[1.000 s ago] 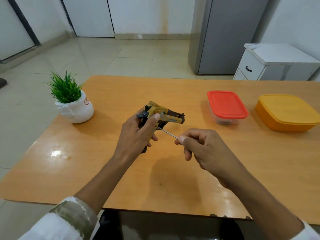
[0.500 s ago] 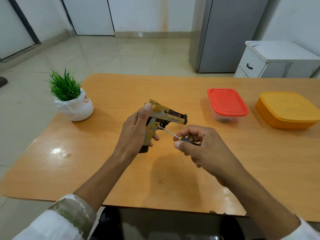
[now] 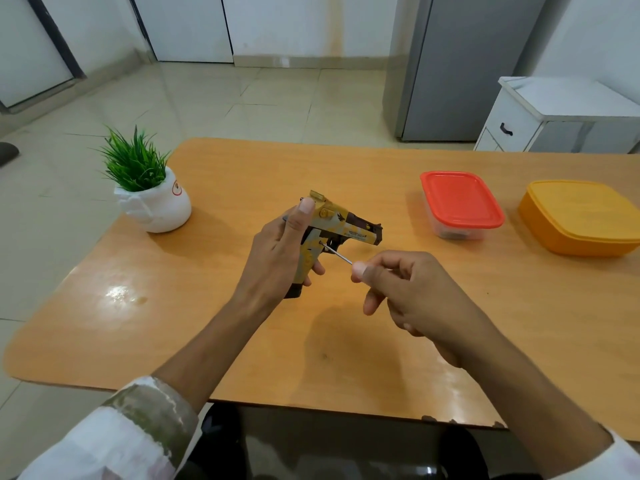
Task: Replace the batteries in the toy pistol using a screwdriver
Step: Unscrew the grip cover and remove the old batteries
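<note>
My rolled-up sleeve (image 3: pixel 138 420) sits closest, at the lower left, and both my forearms reach out over the near edge of the wooden desk (image 3: pixel 173 334). My right hand (image 3: pixel 415 299) is curled closed around the handle of the screwdriver (image 3: pixel 337 253); the handle is hidden inside my fingers, and only the thin metal shaft shows, running up and to the left from my thumb and forefinger. Its tip meets the side of the toy pistol (image 3: pixel 332 230) just where the grip joins the body, by the trigger. My left hand (image 3: pixel 277 254) is wrapped around the back of that grip, with my thumb pressed up along the rear of the slide and my fingertips showing on the far side of the grip. The pistol is yellow with dark patches and a dark muzzle, held above the desk near its middle, grip downward and barrel pointing right. Farther out on the left stands a white pot with a green plant (image 3: pixel 152 192). On the right, well apart from my hands, are a clear box with a red lid (image 3: pixel 460 202) and, just beside it, an orange box (image 3: pixel 581 216). Beyond the desk are the tiled floor (image 3: pixel 242 102), a grey fridge (image 3: pixel 460 64) and a white cabinet (image 3: pixel 561 112)
</note>
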